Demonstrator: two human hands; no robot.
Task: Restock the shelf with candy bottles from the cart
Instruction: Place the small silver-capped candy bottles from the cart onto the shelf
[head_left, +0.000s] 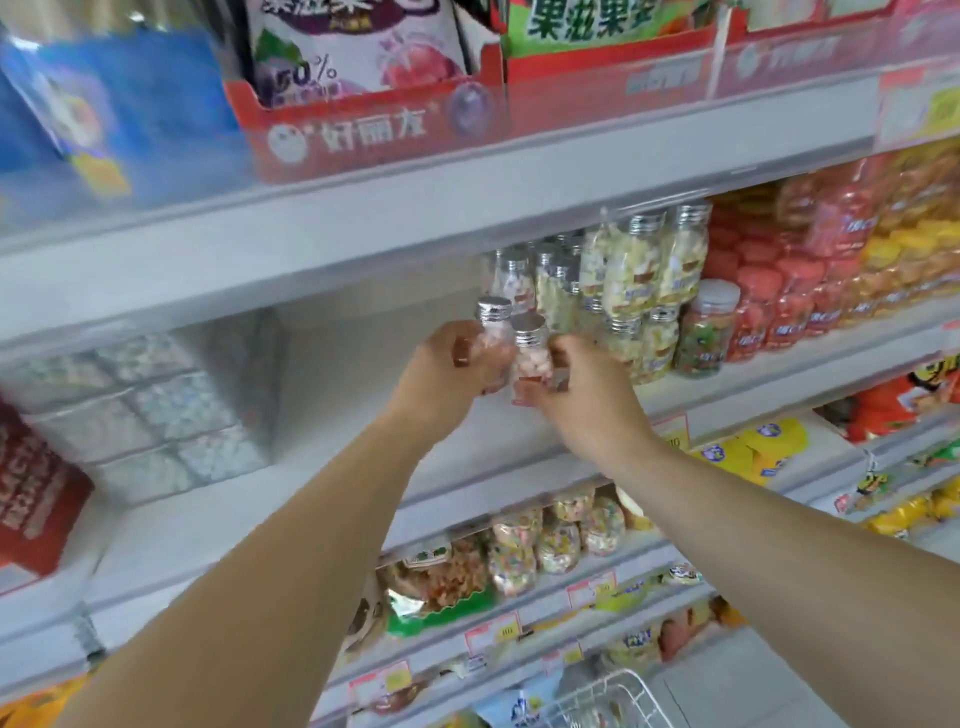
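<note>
Store shelf (753, 387) | left hand (441, 374) grips pink-candy bottle (493, 322) | right hand (587, 400) grips second pink-candy bottle (530, 353)

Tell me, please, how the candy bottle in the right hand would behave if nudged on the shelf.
The candy bottle in the right hand looks tall and narrow, so it would probably tip if nudged. Its clear wall seems rigid and smooth, perhaps slippery. Held in one hand alone, it is likely light.

Candy bottles (530, 358): clear glossy plastic, ribbed shiny silver caps (494, 307). Shelf (363, 223): smooth matt white. Cart (613, 696): white wire.
</note>
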